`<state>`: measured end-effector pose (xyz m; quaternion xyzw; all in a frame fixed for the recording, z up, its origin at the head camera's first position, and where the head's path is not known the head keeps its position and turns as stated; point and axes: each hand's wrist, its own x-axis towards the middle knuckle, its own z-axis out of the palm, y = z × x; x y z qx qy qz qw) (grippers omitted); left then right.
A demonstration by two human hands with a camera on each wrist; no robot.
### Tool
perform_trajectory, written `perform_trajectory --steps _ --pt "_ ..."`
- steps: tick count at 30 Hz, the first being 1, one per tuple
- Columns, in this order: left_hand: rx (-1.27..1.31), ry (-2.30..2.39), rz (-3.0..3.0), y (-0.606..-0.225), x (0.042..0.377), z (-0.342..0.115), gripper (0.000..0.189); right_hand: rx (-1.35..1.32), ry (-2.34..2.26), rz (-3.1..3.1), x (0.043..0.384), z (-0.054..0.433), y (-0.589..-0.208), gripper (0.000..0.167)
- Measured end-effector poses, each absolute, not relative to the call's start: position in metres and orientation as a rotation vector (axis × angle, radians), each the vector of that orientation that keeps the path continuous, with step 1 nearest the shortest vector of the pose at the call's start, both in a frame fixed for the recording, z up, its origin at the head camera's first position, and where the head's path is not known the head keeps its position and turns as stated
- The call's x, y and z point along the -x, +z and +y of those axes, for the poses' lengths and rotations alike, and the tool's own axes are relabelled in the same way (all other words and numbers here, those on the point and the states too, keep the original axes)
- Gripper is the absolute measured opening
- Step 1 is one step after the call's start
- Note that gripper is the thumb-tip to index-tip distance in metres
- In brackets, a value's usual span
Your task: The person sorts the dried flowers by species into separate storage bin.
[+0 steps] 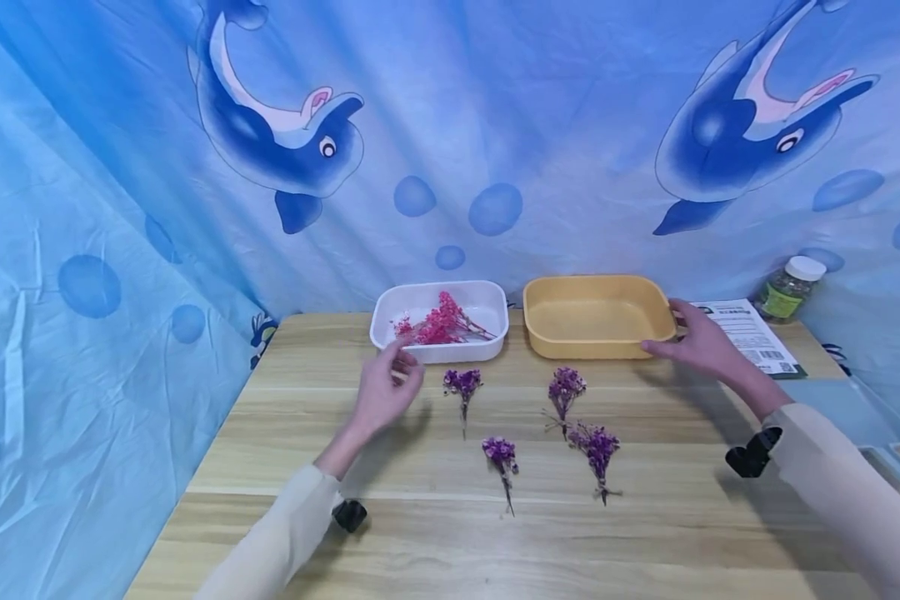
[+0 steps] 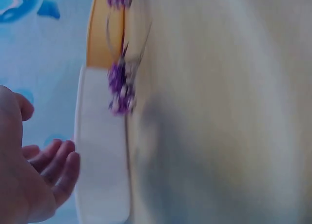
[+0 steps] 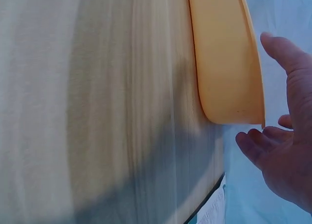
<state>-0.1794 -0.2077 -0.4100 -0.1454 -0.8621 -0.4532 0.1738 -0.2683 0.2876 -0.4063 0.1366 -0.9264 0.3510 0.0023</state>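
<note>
White plastic forms the shallow, round-cornered tub near the back edge of the wooden desk, with a loose bunch of bright pink dried flowers lying in it. Just beside it, toward the desk's back right corner, sits a yellow plastic tub of similar shape. Four sprigs of purple dried flowers lie in front of the tubs, toward the desk's middle. Near the white tub's front wall, the left hand has loosely curled fingers, pinching nothing visible. The right hand is at the yellow tub's right end, thumb and fingers spread; whether they touch it, I cannot tell. Steadying that tub well probably calls for even, light contact on its rim, keeping clear of the fragile-looking sprigs.
</note>
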Motion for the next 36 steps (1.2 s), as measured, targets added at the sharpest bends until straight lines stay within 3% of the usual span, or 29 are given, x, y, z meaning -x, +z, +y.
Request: perform_trajectory --steps 20,29,36 --pt "0.196 -1.389 -2.811 -0.435 0.162 -0.175 0.061 -0.293 1.237 -2.993 0.285 0.292 -0.423 0.115" --pt "0.190 -1.420 -2.799 -0.437 0.160 -0.169 0.064 -0.321 1.222 -2.982 0.284 0.288 -0.424 0.111" --pt "0.192 -1.418 -2.809 -0.439 0.160 -0.164 0.065 -0.310 1.185 -3.029 0.285 0.286 -0.422 0.116"
